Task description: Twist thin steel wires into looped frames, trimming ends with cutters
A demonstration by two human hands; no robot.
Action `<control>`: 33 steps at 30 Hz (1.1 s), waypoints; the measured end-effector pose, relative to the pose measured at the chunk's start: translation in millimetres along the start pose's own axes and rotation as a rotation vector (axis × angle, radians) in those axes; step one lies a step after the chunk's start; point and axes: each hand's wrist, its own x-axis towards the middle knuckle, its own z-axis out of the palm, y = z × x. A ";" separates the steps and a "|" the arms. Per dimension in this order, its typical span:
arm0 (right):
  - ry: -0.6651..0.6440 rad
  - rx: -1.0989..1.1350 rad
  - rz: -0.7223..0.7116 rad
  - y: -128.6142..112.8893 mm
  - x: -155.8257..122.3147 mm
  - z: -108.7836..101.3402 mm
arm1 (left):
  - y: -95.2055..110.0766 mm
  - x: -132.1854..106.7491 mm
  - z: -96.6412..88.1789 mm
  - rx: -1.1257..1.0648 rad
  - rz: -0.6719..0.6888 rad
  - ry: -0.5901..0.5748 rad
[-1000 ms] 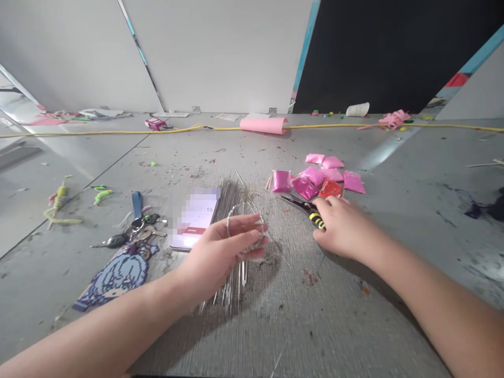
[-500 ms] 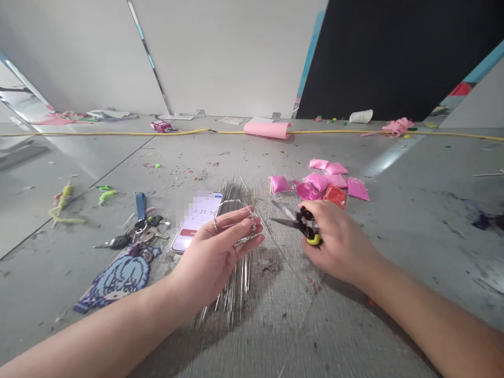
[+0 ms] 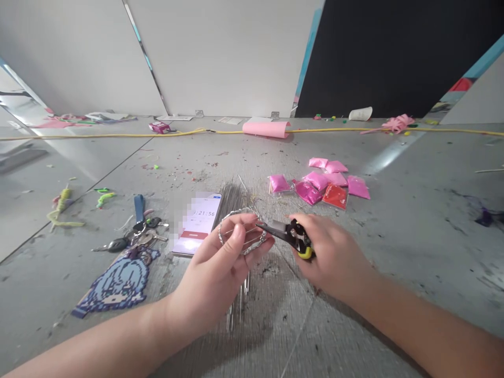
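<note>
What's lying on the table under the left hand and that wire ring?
Under the left hand and the twisted wire ring lies a bundle of straight silver wires on the grey table. The hand covers its middle; only the ends show.

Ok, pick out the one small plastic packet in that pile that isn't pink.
The red plastic packet, at the pile's near edge, closest to the right hand; all the other packets around it are pink.
</note>
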 end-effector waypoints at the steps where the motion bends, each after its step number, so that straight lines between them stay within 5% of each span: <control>1: 0.002 0.003 -0.006 -0.2 0.0 0.7 | 0.2 -0.1 0.1 -0.005 -0.004 -0.020; 11: 0.010 0.093 -0.056 -2.6 0.8 -2.0 | 2.5 -1.7 -3.1 0.124 -0.015 -0.063; 26: 0.108 0.032 -0.133 -5.3 3.0 -9.9 | 14.1 -8.1 4.3 -0.056 -0.018 -0.140; 33: 0.090 0.056 -0.110 -7.7 0.5 -14.1 | 9.7 -9.3 -1.0 0.043 0.012 -0.269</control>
